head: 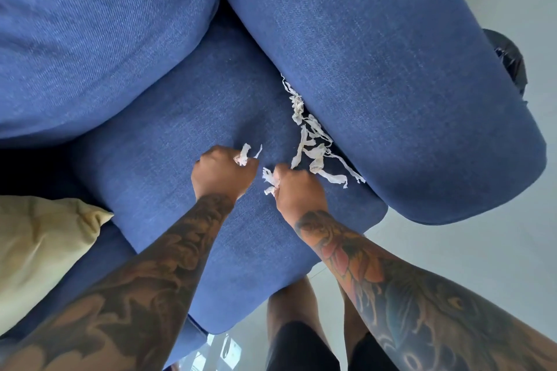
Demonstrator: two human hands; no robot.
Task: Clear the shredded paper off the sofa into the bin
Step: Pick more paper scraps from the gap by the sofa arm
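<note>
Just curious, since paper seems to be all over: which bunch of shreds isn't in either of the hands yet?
The long trail of shredded paper lying in the crease between seat cushion and armrest. The other two small bunches are clenched in the left hand and right hand.

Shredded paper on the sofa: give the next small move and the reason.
Probably reach the right hand forward to rake the loose shredded paper out of the crease beside the armrest. Both fists already hold small clumps, the left hand too, but the largest pile lies there on the seat cushion.
</note>
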